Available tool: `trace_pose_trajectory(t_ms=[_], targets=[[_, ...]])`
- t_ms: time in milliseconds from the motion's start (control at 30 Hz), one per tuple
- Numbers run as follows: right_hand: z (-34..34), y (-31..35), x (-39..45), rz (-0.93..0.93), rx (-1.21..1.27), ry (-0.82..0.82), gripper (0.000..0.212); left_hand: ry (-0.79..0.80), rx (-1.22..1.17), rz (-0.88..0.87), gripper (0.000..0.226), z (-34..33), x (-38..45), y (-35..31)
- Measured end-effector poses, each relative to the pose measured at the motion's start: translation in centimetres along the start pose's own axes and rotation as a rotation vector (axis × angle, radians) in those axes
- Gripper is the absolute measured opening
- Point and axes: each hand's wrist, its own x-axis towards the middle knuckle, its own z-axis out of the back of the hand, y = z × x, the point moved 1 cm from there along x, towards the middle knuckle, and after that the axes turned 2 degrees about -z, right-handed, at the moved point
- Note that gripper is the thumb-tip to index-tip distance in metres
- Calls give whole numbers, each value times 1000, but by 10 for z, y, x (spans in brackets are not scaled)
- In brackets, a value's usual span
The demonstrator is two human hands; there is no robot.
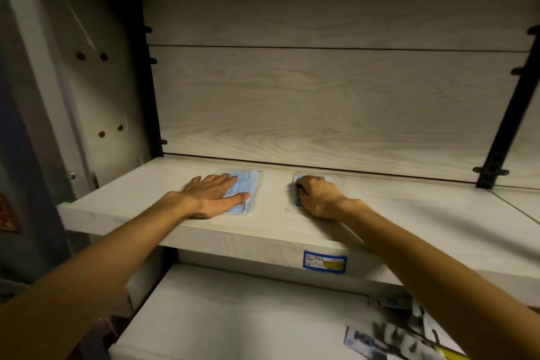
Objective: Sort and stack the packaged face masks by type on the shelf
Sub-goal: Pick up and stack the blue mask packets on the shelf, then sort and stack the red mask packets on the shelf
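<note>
Head view. Left hand (214,194) lies flat, fingers (222,180) straight and together, pressing on the blue mask pack (248,184) at centre frame; the pack shows beyond and under the fingertips, thumb resting on its near edge. Right hand (317,197), right of centre, has curled fingers gripping the second mask pack (294,199), mostly hidden beneath the knuckles. Both packs rest on the shelf (409,213), near each other but apart.

Blue pack: pale blue pleated mask in clear wrap, rectangular, flat. Second pack: clear wrap, dark contents at its left edge; type not readable.

Surroundings: blue-and-yellow label (325,261) on the shelf's front edge. Lower shelf (233,316) carries blurred loose packs (394,336) at lower right. Wood-grain back panel (321,96) behind.
</note>
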Motion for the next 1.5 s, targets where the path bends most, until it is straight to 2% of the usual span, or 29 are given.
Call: trace_pose_trajectory(t_ms=[167, 300, 500, 767, 867, 967, 1100, 1167, 1333, 1500], targets=[[7, 6, -10, -37, -62, -75, 35, -96, -4, -9, 74, 5, -8, 17], [15, 5, -26, -10, -109, -85, 44, -172, -112, -29, 70, 11, -14, -11], [42, -32, -80, -69, -197, -155, 53, -228, -21, -121, 74, 15, -32, -72], [95, -129, -222, -99, -275, -299, 58, -387, 44, -354, 68, 16, -70, -249], [119, -175, -296, -98, -291, -369, 49, -411, 18, -447, 67, 15, -88, -332], [140, -225, -368, -174, -359, -438, 34, -464, -48, -543, 64, 16, -108, -411], [162, -294, -444, -324, -351, -385, 33, -542, -174, -656, 31, 17, -139, -510], [169, -324, -471, -397, -332, -377, 35, -565, -170, -695, 24, 16, -149, -554], [175, -383, -511, -494, -323, -449, 36, -571, -123, -759, 29, 21, -143, -636], [179, -447, -526, -551, -331, -534, 39, -595, -78, -780, 36, 20, -104, -701]])
